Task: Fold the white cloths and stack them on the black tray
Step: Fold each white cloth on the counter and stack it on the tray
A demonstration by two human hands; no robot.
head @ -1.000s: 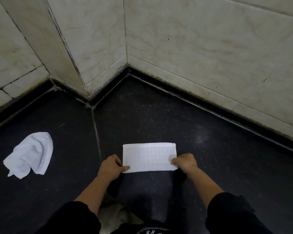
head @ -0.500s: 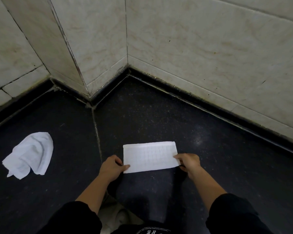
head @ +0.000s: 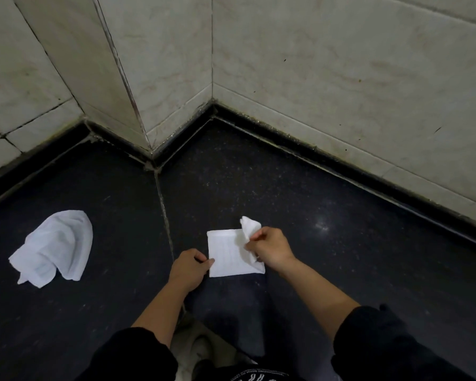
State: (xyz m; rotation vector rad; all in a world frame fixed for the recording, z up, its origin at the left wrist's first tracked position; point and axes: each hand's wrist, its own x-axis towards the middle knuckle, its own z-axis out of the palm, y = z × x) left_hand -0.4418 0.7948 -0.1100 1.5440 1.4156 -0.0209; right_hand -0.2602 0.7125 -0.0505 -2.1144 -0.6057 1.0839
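Left grip is pinching the near-left edge of the white cloth, holding that side flat on the dark tabletop. Right grip is pinching the same cloth's right end, holding it lifted and curling over the flat part. Crumpled cloth is lying well apart on the left, nothing touching it.

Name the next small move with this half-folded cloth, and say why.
Probably carry the lifted end leftward and lay it on the left edge: the right hand pinches that end above the cloth, while the left hand holds the near left corner down.
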